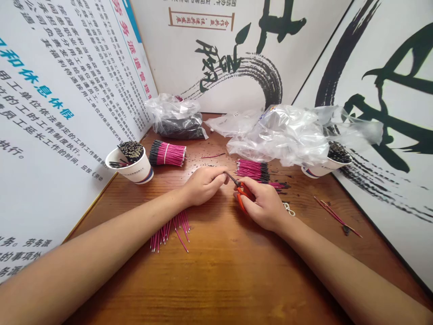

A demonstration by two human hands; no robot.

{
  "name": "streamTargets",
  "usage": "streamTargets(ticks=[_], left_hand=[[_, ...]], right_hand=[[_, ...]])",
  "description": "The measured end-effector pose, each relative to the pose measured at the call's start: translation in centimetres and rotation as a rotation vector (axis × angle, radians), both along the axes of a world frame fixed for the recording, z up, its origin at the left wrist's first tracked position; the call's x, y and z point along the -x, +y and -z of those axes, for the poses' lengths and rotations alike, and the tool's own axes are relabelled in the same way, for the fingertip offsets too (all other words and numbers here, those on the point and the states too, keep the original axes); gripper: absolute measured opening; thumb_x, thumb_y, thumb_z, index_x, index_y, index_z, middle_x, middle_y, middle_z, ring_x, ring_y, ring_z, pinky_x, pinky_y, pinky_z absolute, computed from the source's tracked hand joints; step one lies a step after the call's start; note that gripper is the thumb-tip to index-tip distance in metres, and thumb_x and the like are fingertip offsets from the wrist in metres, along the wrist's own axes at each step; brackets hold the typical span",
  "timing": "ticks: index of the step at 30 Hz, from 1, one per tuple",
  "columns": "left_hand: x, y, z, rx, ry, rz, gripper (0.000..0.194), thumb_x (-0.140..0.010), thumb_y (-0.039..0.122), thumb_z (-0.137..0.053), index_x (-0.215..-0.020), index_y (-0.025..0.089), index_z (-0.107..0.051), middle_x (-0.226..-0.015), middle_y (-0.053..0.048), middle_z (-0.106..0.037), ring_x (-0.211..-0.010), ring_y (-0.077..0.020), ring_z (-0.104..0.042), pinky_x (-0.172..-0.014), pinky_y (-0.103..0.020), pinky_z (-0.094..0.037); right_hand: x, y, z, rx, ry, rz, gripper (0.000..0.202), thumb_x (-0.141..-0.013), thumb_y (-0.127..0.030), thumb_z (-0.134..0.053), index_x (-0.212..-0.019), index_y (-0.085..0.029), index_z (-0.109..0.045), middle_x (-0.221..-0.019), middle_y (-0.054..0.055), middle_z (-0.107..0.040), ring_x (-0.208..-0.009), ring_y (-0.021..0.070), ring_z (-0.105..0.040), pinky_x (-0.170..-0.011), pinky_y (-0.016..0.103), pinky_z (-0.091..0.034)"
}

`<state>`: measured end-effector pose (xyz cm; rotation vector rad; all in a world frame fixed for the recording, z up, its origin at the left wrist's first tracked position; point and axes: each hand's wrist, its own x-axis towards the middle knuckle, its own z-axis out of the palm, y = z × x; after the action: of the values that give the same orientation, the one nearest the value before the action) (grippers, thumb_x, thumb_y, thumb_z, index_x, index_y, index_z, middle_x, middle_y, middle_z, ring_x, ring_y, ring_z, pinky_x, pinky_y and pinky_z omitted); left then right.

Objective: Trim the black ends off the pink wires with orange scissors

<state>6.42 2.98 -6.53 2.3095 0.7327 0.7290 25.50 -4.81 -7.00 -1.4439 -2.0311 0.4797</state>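
Note:
My right hand (262, 203) is wrapped round the orange handles of a pair of scissors (244, 195). Their dark blades point up and left, reaching the fingertips of my left hand (205, 185). That left hand is closed in a pinch; whatever lies between its fingers is too small or hidden to make out. Under my left forearm, a spread of loose pink wires (176, 228) sticks out. Just beyond my right hand lies a pile of pink wires with black ends (252, 169).
A tied bundle of pink wires (168, 153) lies by a paper cup (144, 170) at left. Another cup (318, 170) stands at right, partly behind clear plastic bags (280, 135). A dark-filled bag (179, 122) sits at the back. Printed panels enclose the wooden table (216, 280).

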Motion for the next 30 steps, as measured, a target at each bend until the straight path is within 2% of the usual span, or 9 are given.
streamTargets(ticks=[3,8,11,16,20,25,30], left_hand=[[0.02,0.03,0.03,-0.002,-0.001,0.009,0.033,-0.093,0.027,-0.032,-0.076,0.015,-0.057,-0.068,0.000,-0.057,-0.066,-0.0124,-0.052,-0.067,-0.024,-0.039],[0.00,0.05,0.06,-0.002,0.002,0.008,0.033,-0.093,0.027,-0.032,-0.077,0.015,-0.058,-0.069,0.000,-0.058,-0.066,-0.0125,-0.052,-0.067,-0.024,-0.039],[0.00,0.03,0.04,-0.003,-0.008,0.011,0.032,-0.093,0.026,-0.032,-0.075,0.015,-0.057,-0.068,0.000,-0.057,-0.066,-0.0122,-0.052,-0.067,-0.024,-0.038],[-0.04,0.00,0.02,-0.002,-0.004,0.007,0.032,-0.092,0.026,-0.033,-0.075,0.015,-0.057,-0.068,0.000,-0.057,-0.065,-0.0121,-0.051,-0.066,-0.024,-0.038],[-0.07,0.03,0.07,-0.001,-0.011,0.014,0.031,-0.093,0.026,-0.032,-0.075,0.015,-0.056,-0.067,0.000,-0.057,-0.065,-0.0122,-0.052,-0.066,-0.024,-0.038],[0.00,0.02,0.12,0.009,0.000,0.002,0.032,-0.093,0.027,-0.032,-0.075,0.015,-0.056,-0.068,0.000,-0.057,-0.066,-0.0125,-0.052,-0.067,-0.025,-0.039],[0.05,0.04,0.14,0.006,0.009,0.000,0.032,-0.093,0.026,-0.032,-0.075,0.015,-0.057,-0.068,0.000,-0.057,-0.065,-0.0122,-0.052,-0.066,-0.024,-0.038]], right_hand=[[-0.05,-0.02,0.08,-0.005,0.018,-0.008,0.008,-0.085,-0.023,-0.053,-0.089,-0.020,-0.058,-0.068,-0.002,-0.060,-0.058,0.0132,-0.050,-0.059,0.025,-0.032],[-0.07,0.00,0.12,-0.008,0.003,-0.012,0.004,-0.085,-0.022,-0.052,-0.082,-0.021,-0.055,-0.063,-0.003,-0.055,-0.055,0.0123,-0.045,-0.057,0.025,-0.030],[-0.02,0.05,0.12,-0.008,0.018,-0.020,0.002,-0.084,-0.023,-0.053,-0.085,-0.021,-0.055,-0.061,-0.005,-0.053,-0.053,0.0115,-0.043,-0.055,0.025,-0.028],[-0.02,0.04,0.11,-0.018,0.019,-0.011,0.004,-0.084,-0.022,-0.051,-0.082,-0.020,-0.055,-0.063,-0.004,-0.053,-0.055,0.0116,-0.044,-0.056,0.025,-0.029],[-0.06,0.01,0.07,0.000,0.027,-0.011,0.006,-0.084,-0.023,-0.052,-0.088,-0.020,-0.057,-0.064,-0.003,-0.056,-0.055,0.0121,-0.046,-0.057,0.025,-0.030],[-0.04,0.05,0.08,-0.015,-0.004,0.008,0.005,-0.084,-0.022,-0.051,-0.079,-0.021,-0.051,-0.062,-0.004,-0.052,-0.054,0.0117,-0.042,-0.056,0.025,-0.028],[-0.04,-0.05,0.05,0.000,-0.002,0.001,0.004,-0.084,-0.024,-0.052,-0.081,-0.021,-0.051,-0.060,-0.005,-0.050,-0.053,0.0113,-0.040,-0.055,0.025,-0.028]])
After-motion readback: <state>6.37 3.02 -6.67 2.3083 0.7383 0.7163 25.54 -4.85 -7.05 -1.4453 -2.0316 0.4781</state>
